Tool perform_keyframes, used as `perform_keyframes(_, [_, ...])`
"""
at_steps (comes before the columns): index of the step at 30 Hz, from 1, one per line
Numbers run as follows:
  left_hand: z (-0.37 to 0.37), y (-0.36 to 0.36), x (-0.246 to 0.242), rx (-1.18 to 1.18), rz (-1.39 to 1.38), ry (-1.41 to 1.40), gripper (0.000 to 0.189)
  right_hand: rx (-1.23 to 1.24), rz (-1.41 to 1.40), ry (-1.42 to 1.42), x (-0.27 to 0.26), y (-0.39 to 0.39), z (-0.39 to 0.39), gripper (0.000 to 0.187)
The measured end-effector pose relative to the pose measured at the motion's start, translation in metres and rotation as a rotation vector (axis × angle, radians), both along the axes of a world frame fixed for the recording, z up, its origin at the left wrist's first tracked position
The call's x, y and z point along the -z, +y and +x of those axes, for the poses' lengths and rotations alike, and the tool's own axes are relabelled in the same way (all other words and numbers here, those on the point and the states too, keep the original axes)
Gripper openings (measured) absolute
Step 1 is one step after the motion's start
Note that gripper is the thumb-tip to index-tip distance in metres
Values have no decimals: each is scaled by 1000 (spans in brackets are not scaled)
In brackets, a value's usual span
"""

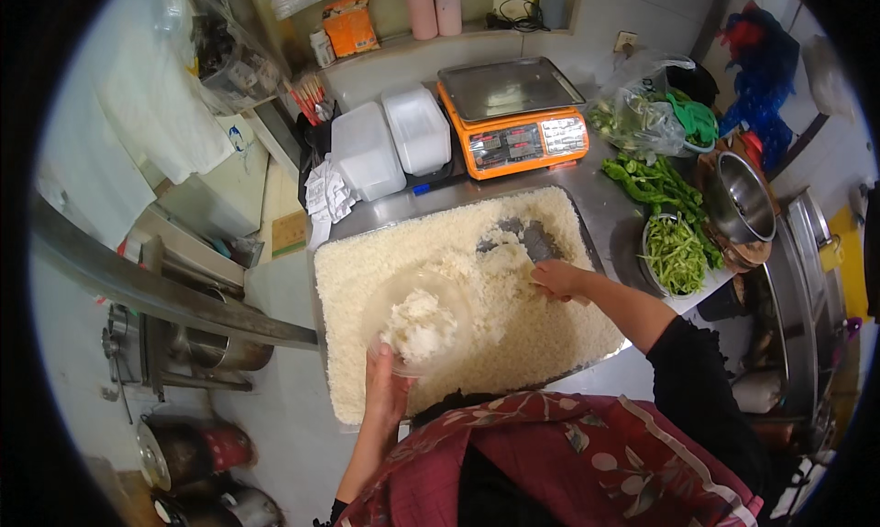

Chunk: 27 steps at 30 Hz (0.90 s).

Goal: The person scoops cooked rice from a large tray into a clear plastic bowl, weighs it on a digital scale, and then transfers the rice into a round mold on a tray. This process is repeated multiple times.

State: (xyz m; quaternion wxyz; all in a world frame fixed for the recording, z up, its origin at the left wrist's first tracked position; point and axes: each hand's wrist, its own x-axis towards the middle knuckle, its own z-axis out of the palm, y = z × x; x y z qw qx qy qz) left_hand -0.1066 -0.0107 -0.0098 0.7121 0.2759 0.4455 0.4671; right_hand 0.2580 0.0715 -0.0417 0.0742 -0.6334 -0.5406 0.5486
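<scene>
In my left hand (389, 388) is a clear plastic bowl (459, 321), gripped by its near left rim. A mound of white cooked rice (421, 324) lies inside it. The bowl is over a large metal tray (588, 233) spread with rice (371, 266). My right hand (558, 279) is at the tray's right side, closed around a pale utensil, perhaps a rice paddle, whose blade is hard to make out against the rice. Just beyond that hand, a patch of bare tray bottom (540, 242) shows through.
Behind the tray stand an orange digital scale (526, 142) and stacked plastic containers (368, 152). Green peppers (653, 183), a bowl of shredded green vegetable (674, 255) and a steel bowl (741, 197) sit at the right. A metal bar (172, 283) crosses the left side.
</scene>
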Motion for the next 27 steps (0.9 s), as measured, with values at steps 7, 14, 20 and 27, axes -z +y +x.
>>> perform_keyframes(7, [2,1,-3,-22,-21,-24,64,217,-159,385,8,-10,5,26])
perform_keyframes(14, [-1,5,-7,40,30,69,60,291,-164,519,-7,-29,-2,24])
perform_keyframes(20, [1,11,0,59,39,60,61,353,-22,434,-73,-53,-40,24])
perform_keyframes(27, [4,20,8,136,70,-11,59,-304,702,-435,-122,-82,-116,39])
